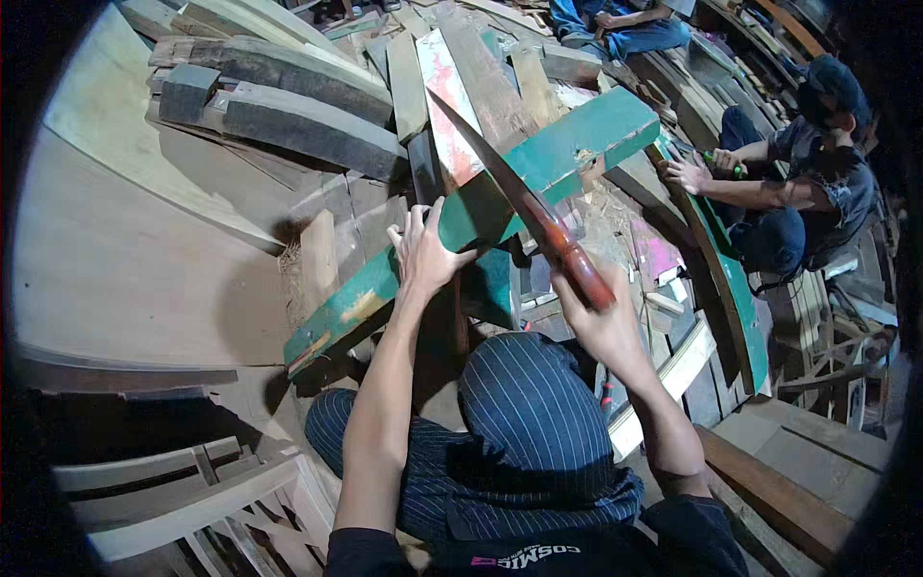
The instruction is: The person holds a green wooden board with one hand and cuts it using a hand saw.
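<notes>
A long green-painted plank [354, 303] lies slantwise before me, its far end up to the right. My left hand [426, 256] grips it near the middle, fingers on the far edge and thumb stretched to the right. My right hand [606, 322], a little blurred, is closed round the glossy red-brown wooden handle of a machete [500, 173]. The dark blade points up and to the left, passing over the plank just right of my left hand. Whether its edge touches the wood I cannot tell. A bare, worn patch shows on the plank's near part.
Thick curved timbers [312, 125] are stacked at the far left, beside a large pale board [135, 260]. A slatted wooden frame [226, 510] lies at lower left. At right a seated co-worker [808, 178] handles another green plank [728, 279]. Another person [625, 29] sits at the back.
</notes>
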### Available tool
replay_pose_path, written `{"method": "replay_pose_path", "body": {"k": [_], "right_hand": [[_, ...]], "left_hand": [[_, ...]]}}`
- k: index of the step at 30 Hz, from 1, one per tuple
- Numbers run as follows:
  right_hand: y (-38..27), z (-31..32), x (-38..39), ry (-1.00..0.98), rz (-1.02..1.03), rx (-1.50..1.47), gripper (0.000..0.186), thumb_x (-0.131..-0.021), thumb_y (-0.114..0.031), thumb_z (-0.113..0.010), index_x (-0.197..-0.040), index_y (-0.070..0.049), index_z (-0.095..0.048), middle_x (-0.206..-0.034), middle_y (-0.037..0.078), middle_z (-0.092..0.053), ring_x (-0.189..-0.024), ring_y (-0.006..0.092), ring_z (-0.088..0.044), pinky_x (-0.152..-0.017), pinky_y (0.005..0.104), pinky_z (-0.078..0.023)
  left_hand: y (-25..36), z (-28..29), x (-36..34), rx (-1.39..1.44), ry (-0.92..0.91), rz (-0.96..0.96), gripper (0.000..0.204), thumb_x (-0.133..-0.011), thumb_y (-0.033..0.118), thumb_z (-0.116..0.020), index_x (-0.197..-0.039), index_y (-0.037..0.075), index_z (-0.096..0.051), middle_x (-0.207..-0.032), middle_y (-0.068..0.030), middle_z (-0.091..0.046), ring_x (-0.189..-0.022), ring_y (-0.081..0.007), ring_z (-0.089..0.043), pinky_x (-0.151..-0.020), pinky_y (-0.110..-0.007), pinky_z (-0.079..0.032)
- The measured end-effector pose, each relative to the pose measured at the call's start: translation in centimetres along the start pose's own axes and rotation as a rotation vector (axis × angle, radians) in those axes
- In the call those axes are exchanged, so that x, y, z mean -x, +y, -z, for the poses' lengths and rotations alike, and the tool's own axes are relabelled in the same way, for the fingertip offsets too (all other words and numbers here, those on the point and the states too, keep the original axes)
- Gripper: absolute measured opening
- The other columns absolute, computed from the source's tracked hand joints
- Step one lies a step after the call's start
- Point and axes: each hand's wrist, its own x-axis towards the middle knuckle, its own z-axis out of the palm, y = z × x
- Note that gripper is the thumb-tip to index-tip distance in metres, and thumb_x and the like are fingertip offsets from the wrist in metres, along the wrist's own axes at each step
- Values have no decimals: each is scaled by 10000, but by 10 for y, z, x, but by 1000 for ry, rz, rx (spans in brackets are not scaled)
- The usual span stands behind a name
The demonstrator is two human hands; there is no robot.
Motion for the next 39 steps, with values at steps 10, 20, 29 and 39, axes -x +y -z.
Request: {"method": "replay_pose_path", "body": {"k": [10, 20, 29, 39], "right_hand": [[-56, 108, 78, -435, -472, -178, 150, -926, -52, -634, -1058, 11, -604, -828, 63, -588, -625, 81, -540, -538, 227, -401], [19, 4, 13, -106, -290, -141, 174, -882, -109, -683, -936, 49, -636, -627, 122, -527, -580, 196, -522, -583, 358, -431], [-60, 113, 91, -257, -551, -156, 96, -913, -48, -601, -891, 43, -623, -604, 0, -532, -509, 77, -506, -483, 251, -385], [-9, -2, 5, -107, -144, 32, 283, -860, -113, -729, -1086, 17, -618, -979, 215, -598, -871, 333, -599, -809, 378, -469]], "left_hand": [[-14, 0, 6, -7, 35, 15, 988, -564, 508, -874, -1395, 129, -499, -1197, -106, -511, -1180, -287, -487, -972, -507, -323], [-5, 1, 3, 32, 27, 18, 1019, -575, 592, -848, -1392, 85, -512, -1199, -133, -521, -1197, -283, -482, -996, -528, -287], [-10, 2, 8, 61, 47, 11, 1026, -551, 572, -862, -1387, 87, -517, -1198, -141, -529, -1184, -290, -491, -980, -518, -296], [-12, -4, 5, 44, 77, 1, 1015, -555, 572, -862, -1378, 78, -532, -1207, -138, -536, -1194, -277, -491, -981, -508, -294]]}}
